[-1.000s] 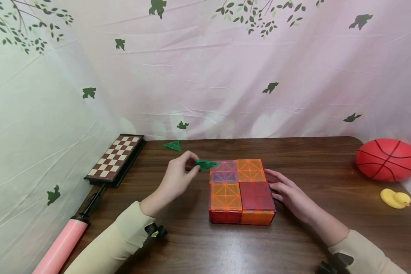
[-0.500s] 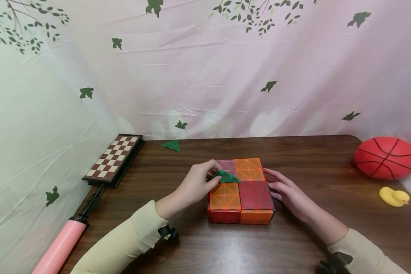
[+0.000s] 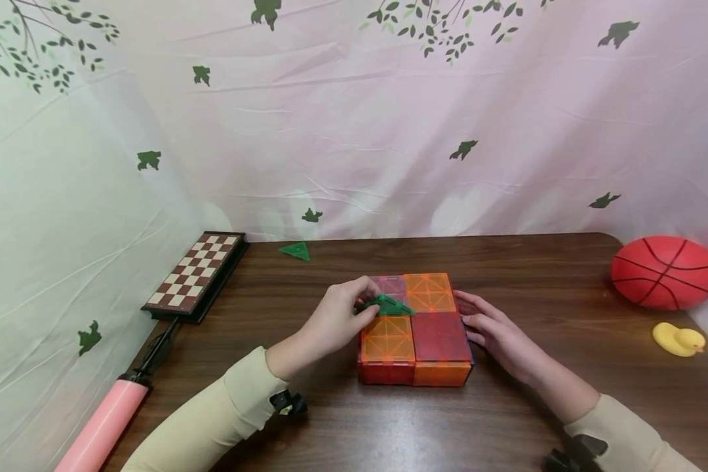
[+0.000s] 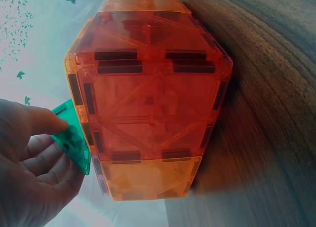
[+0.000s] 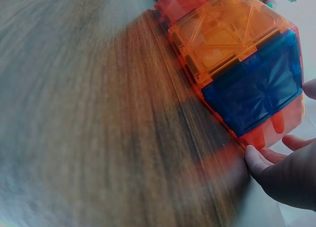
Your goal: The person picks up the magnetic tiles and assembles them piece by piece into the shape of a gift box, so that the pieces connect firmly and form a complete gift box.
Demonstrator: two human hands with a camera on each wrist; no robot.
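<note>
A low box built of see-through magnetic tiles (image 3: pixel 442 337) sits on the table, its top made of orange, red and purple squares. My left hand (image 3: pixel 336 318) pinches a green triangular magnetic tile (image 3: pixel 394 306) over the left middle of that top. In the left wrist view the green tile (image 4: pixel 74 138) stands tilted against the box's top edge, between thumb and fingers. At the box's right side, my right hand (image 3: pixel 504 341) rests its fingers on the wall. A blue tile (image 5: pixel 256 84) in that wall shows in the right wrist view.
Another green triangular tile (image 3: pixel 297 251) lies near the table's back edge. To the left are a chessboard (image 3: pixel 195 272) and a pink pump (image 3: pixel 109 419). A red ball (image 3: pixel 665 273) and a yellow rubber duck (image 3: pixel 678 339) stand at the right.
My left hand has carried the green triangular tile rightward, from beside the box to over its top. During the last half second it has hardly moved. My right hand stays at the box's side.
</note>
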